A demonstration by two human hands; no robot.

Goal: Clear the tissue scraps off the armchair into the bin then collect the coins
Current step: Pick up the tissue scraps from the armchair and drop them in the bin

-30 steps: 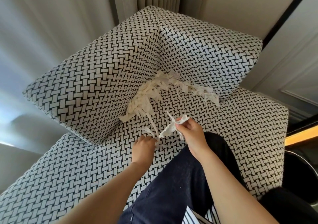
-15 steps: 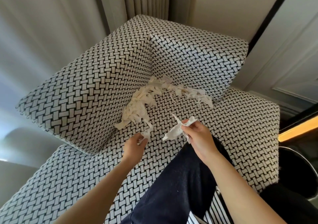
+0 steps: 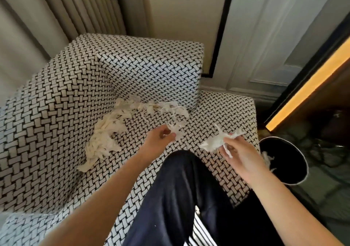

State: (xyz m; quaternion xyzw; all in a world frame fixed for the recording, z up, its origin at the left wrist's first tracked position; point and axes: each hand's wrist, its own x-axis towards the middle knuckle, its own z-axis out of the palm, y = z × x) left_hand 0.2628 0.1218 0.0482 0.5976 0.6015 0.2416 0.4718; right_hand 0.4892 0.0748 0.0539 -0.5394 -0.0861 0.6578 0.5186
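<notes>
A long heap of white tissue scraps (image 3: pixel 106 132) lies along the crease of the black-and-white woven armchair (image 3: pixel 56 113), running from the seat's left up toward the back cushion. My left hand (image 3: pixel 161 138) pinches a small scrap (image 3: pixel 176 130) above the seat. My right hand (image 3: pixel 240 151) grips a bunch of scraps (image 3: pixel 217 141) over the seat's right edge, close to the black bin (image 3: pixel 299 170). A few scraps (image 3: pixel 267 156) lie inside the bin. No coins are visible.
My knee in dark trousers (image 3: pixel 180 189) rests on the seat's front. Curtains (image 3: pixel 75 9) hang behind the chair. A panelled wall (image 3: pixel 265 47) and a dark unit with a glowing orange strip (image 3: pixel 306 86) stand to the right. Cables lie on the floor past the bin.
The view swung right, bringing the bin into sight. My left hand lifted a small scrap off the seat. My right hand carried its bunch toward the seat's right edge.
</notes>
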